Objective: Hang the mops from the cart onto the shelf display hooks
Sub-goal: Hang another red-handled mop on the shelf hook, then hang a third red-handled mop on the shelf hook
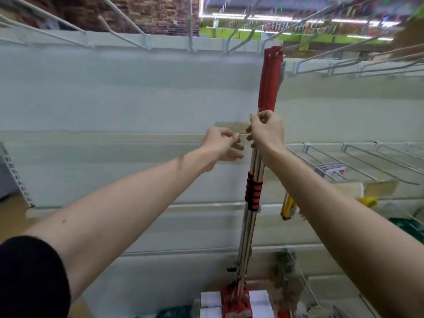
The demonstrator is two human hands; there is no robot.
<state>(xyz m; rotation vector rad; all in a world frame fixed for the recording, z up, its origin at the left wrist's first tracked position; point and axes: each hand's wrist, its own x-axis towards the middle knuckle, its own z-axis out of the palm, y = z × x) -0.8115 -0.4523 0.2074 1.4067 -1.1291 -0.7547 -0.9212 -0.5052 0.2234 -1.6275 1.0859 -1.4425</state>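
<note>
Two or more mops [252, 193] with metal poles, red ribbed grips and red top handles hang side by side from a display hook [296, 45] at the upper right of the white back panel. Their red heads with white sponge [235, 301] reach down near the bottom shelf. My right hand [267, 131] is curled around the poles just below the red handles. My left hand [221, 143] hovers just left of the poles, fingers loosely bent and pinched together, holding nothing that I can see.
Several bare wire hooks [119, 35] stick out along the top rail. Wire shelf dividers [358, 157] and a small packet [332, 168] lie at right. A yellow tool [288, 208] hangs behind my right forearm. A brush head [284, 278] sits low right.
</note>
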